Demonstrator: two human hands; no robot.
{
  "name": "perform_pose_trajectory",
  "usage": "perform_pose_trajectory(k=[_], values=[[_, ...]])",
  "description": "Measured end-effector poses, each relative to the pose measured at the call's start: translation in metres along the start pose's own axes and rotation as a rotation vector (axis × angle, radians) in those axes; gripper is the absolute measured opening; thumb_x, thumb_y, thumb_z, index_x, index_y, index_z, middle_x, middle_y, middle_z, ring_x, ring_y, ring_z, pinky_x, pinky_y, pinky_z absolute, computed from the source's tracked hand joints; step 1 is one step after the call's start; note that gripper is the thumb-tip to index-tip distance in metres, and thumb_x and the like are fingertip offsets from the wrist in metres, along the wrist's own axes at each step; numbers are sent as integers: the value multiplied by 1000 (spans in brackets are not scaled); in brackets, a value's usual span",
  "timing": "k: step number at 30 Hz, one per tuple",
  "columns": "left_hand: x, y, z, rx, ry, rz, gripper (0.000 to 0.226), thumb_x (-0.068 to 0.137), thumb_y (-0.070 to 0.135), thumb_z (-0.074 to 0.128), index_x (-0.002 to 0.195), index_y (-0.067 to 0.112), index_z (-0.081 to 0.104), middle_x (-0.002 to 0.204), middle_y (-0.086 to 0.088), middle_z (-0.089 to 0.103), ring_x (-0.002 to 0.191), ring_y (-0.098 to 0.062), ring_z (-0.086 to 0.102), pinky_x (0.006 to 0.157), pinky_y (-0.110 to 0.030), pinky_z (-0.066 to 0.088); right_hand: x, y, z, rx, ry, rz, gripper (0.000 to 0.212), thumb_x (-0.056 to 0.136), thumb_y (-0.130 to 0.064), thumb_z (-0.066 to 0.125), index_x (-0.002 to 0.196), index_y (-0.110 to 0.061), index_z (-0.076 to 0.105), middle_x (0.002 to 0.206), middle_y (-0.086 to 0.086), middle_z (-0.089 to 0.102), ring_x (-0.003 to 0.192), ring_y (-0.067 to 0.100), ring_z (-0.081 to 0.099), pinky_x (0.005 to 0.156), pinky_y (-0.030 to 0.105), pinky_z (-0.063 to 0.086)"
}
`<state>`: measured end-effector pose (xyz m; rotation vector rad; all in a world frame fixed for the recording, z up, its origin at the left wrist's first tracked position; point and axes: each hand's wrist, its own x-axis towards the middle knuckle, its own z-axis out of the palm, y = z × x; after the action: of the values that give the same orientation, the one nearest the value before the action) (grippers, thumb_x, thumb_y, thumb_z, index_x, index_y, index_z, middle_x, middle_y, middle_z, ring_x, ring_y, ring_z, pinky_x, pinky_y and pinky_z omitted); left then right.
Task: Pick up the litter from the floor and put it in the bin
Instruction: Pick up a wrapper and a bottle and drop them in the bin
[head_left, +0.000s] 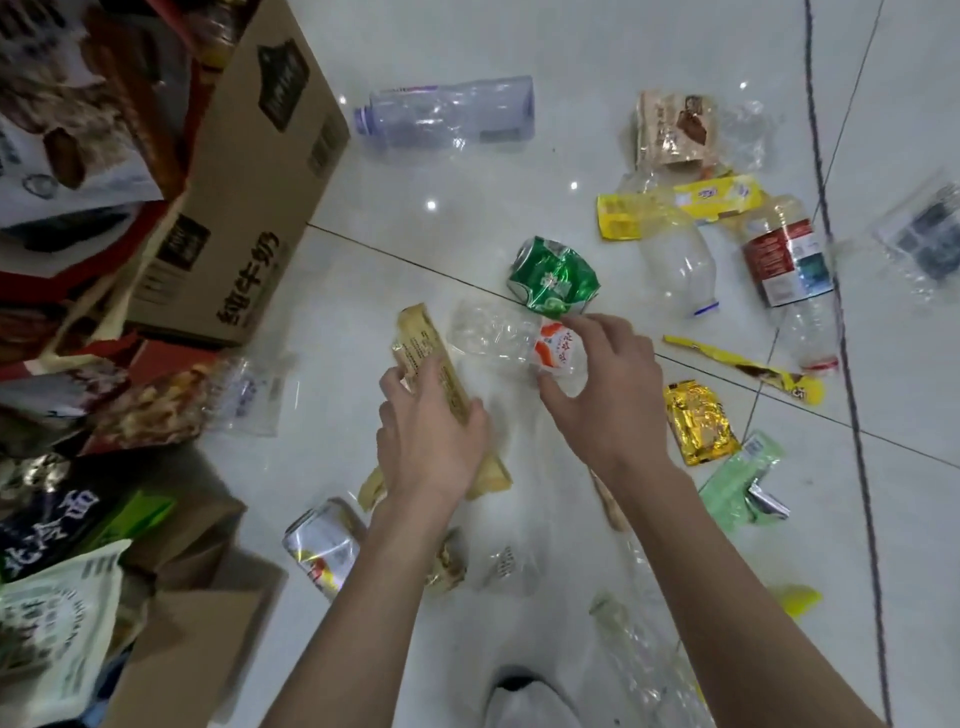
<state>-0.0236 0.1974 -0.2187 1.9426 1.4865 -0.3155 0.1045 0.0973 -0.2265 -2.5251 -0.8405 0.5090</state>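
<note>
Left hand (434, 436) is clamped around a long tan snack wrapper (434, 358), thumb on one side, fingers over the top; the wrapper's far end sticks up past the knuckles toward the box. Right hand (602, 392) pinches a crushed clear plastic bottle with a red-and-white label (514, 340), thumb and fingertips closed on the label end. The two hands sit side by side, close but not touching.

Crushed green can (553, 278) lies on the white tiled floor (441, 171) just beyond the right fingertips. More litter toward the right edge of the floor: gold foil sachet (701, 423), pale green wrapper (740, 480), long yellow wrapper strip (748, 371), clear bottle with a red label (789, 275), yellow packet (685, 205). Large clear bottle (447, 111) lies on its side near the top edge. Crushed silver can (322, 545) sits under the left forearm.

Open cardboard box (244, 208) stuffed with wrappers stands at the left edge, probably the bin, though the blur there makes it hard to confirm.
</note>
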Motion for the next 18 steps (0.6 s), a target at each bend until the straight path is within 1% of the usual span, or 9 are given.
perform_pose_trajectory(k=[4,7,9,11,13,15,18], values=[[19,-11,34,63,34,-25,88,87,57,61,154,32,11,153,-15,20,128,-40,42,102,-49,40,19,13,33,-60,30,-9,65,85,-30,75,146,-22,54,151,5,49,136,30,43,110,45,36],[31,-20,56,121,56,-23,93,84,63,62,155,33,9,151,-17,21,125,-41,44,100,-49,41,28,23,54,-75,-8,-2,70,85,-28,74,150,-23,50,154,5,47,141,31,40,115,45,31],[36,-25,67,133,48,-32,94,86,58,64,156,33,6,147,-18,23,120,-41,46,97,-49,43,30,31,67,-100,-2,0,69,84,-27,75,148,-23,52,151,6,51,138,33,43,115,46,31],[37,-29,75,111,50,-36,90,91,43,63,157,36,3,145,-18,25,116,-41,47,92,-49,47,27,36,75,-133,0,21,65,83,-28,76,144,-22,55,143,9,55,133,35,47,113,46,31],[35,-31,76,71,59,-27,85,94,34,60,157,38,4,143,-17,29,116,-38,49,91,-49,50,20,36,75,-117,-38,64,62,85,-29,76,143,-22,52,138,10,53,129,34,47,111,44,31],[28,-30,70,4,69,-11,82,94,32,59,157,38,7,142,-14,33,117,-35,50,92,-50,51,11,32,65,-49,-64,133,62,87,-32,75,143,-23,49,137,8,49,126,31,45,108,43,33],[5,-15,41,-79,89,26,76,95,30,56,156,39,11,141,-10,34,116,-33,52,90,-49,52,-7,19,28,50,2,201,65,85,-38,77,141,-23,48,133,8,49,121,29,47,104,45,41]])
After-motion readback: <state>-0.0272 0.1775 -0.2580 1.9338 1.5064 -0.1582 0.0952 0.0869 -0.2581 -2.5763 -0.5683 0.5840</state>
